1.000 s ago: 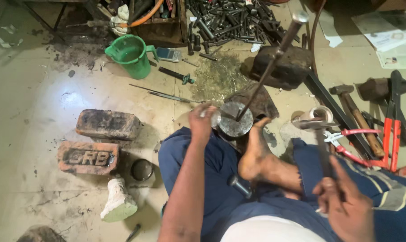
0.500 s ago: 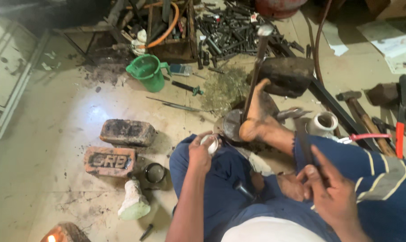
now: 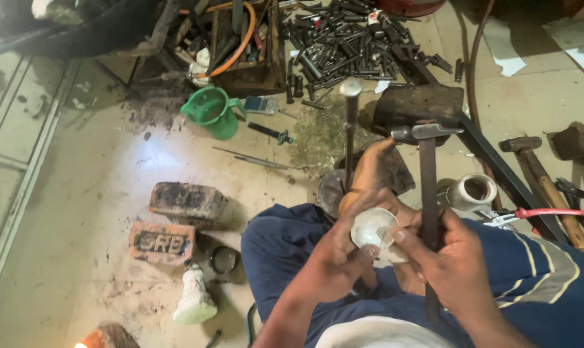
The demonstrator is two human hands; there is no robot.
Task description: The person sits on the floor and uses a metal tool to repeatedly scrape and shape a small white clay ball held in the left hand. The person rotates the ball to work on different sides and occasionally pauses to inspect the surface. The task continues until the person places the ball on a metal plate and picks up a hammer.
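Left hand: our left hand (image 3: 334,254) grips a small white cup (image 3: 371,228), frame centre.
Right hand: our right hand (image 3: 450,261) is closed round a hammer (image 3: 427,187), fingertip touching the cup.
Rod: upright metal rod (image 3: 350,129) at 12 o'clock of the cup.
Bricks: two bricks (image 3: 176,219) at 9 o'clock.
Jug: green jug (image 3: 211,113) at 10 o'clock.

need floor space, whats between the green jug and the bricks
In the head view, only bare, dusty floor between the green jug and the bricks.
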